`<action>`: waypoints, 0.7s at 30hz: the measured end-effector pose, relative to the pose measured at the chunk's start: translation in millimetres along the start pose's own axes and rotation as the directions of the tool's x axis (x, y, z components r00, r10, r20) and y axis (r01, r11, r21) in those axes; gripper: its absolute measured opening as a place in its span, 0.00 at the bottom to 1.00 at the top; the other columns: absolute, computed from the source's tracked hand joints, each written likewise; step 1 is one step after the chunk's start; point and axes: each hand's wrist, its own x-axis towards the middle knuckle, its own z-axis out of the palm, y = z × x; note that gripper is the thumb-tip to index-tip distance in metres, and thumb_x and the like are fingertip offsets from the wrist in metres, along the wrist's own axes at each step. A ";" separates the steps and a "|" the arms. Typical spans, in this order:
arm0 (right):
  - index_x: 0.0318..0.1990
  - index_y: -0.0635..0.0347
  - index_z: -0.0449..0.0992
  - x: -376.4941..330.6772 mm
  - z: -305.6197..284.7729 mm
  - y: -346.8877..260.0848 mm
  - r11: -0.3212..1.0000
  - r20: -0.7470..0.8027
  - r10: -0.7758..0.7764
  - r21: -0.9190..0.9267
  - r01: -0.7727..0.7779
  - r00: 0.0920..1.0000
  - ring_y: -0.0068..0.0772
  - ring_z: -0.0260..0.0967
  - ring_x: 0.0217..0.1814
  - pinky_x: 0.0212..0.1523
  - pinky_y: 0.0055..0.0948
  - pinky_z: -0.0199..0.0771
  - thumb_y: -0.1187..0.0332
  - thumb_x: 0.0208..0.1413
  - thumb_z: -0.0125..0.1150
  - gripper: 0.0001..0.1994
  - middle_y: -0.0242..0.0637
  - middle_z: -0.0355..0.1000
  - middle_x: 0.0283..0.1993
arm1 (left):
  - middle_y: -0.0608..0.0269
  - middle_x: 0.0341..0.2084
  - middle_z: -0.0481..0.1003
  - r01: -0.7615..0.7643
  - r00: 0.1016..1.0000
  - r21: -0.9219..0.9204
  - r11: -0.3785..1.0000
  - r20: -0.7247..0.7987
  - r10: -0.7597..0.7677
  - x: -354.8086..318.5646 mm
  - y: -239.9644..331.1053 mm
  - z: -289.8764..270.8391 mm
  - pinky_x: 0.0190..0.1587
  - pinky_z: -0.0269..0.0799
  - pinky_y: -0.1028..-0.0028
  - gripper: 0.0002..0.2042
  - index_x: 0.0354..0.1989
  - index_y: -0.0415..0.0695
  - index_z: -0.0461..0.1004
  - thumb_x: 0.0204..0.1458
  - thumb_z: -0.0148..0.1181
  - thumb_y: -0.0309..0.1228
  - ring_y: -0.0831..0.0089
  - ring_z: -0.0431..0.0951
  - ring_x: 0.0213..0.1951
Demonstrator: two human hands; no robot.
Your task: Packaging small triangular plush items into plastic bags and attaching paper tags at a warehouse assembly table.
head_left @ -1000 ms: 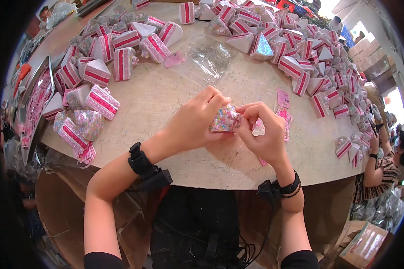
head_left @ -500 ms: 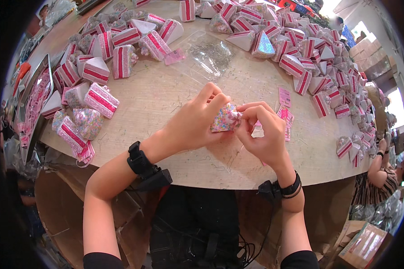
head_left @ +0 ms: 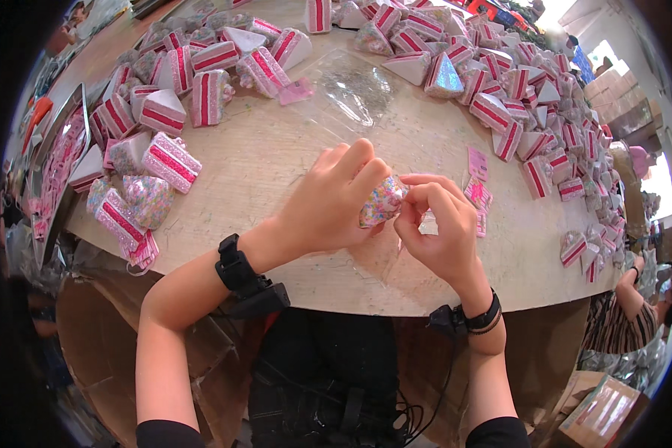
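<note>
Over the near middle of the table, my left hand (head_left: 340, 196) is closed round a cake-slice ornament (head_left: 381, 203), whose side with pastel sprinkles faces up and right. My right hand (head_left: 442, 222) pinches at the right end of that ornament, thumb and forefinger close together; what lies between those fingertips is too small to make out. A bit of pink and white shows just below the right fingers. Beyond the right hand lie pink printed cards (head_left: 478, 193) on the table.
Cake-slice ornaments are heaped at the left (head_left: 170, 163) and in a long pile at the right (head_left: 511, 104). A clear plastic bag (head_left: 355, 89) of small metal bits lies at the back middle. A tray (head_left: 56, 168) of pink tags stands far left. Another person (head_left: 623, 313) sits at the right.
The cake-slice ornament has turned in my left hand, so its sprinkled side is tilted more upright. My right fingers stay at its right end. The view has shifted slightly.
</note>
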 end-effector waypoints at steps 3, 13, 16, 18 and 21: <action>0.30 0.64 0.73 2.4 -0.3 -1.4 1.000 0.043 0.014 0.024 -0.015 0.999 0.34 0.73 0.31 0.33 0.28 0.73 0.79 0.42 0.64 0.07 0.42 0.76 0.37 | 0.56 0.35 0.67 0.027 1.000 -0.004 1.000 -0.010 -0.027 -2.4 -2.0 1.8 0.39 0.68 0.60 0.24 0.43 0.44 0.68 0.35 0.72 0.30 0.55 0.71 0.38; 0.41 0.68 0.74 -13.7 -27.1 51.9 0.824 0.212 0.286 0.442 -0.353 0.934 0.32 0.75 0.45 0.45 0.28 0.76 0.73 0.62 0.53 0.06 0.53 0.71 0.55 | 0.52 0.35 0.66 -0.103 0.975 -0.008 0.995 -0.197 0.100 5.3 -9.2 21.3 0.39 0.65 0.59 0.24 0.34 0.38 0.67 0.36 0.68 0.43 0.55 0.69 0.37; 0.40 0.66 0.74 -13.4 -19.2 64.9 0.766 0.328 0.163 0.553 -0.329 0.931 0.29 0.73 0.47 0.48 0.26 0.71 0.69 0.61 0.57 0.07 0.48 0.73 0.51 | 0.54 0.36 0.66 -0.063 0.985 0.053 0.997 -0.159 0.071 -9.1 -10.9 11.6 0.38 0.65 0.62 0.24 0.35 0.39 0.68 0.32 0.68 0.41 0.57 0.70 0.37; 0.41 0.65 0.74 -14.6 -18.0 79.5 0.756 0.373 0.174 0.542 -0.367 0.911 0.26 0.71 0.47 0.49 0.24 0.68 0.68 0.60 0.59 0.09 0.43 0.73 0.47 | 0.55 0.36 0.66 -0.033 0.987 0.077 0.996 -0.153 0.044 -13.8 -9.5 9.9 0.38 0.64 0.63 0.23 0.35 0.40 0.68 0.31 0.68 0.40 0.58 0.70 0.37; 0.45 0.64 0.73 -12.5 -13.8 81.7 0.732 0.380 0.280 0.510 -0.452 0.882 0.24 0.67 0.46 0.50 0.22 0.64 0.65 0.58 0.63 0.13 0.35 0.71 0.41 | 0.57 0.36 0.66 -0.028 0.989 0.077 0.997 -0.143 0.039 -11.9 -14.4 13.6 0.38 0.64 0.64 0.23 0.35 0.41 0.69 0.30 0.68 0.39 0.60 0.70 0.38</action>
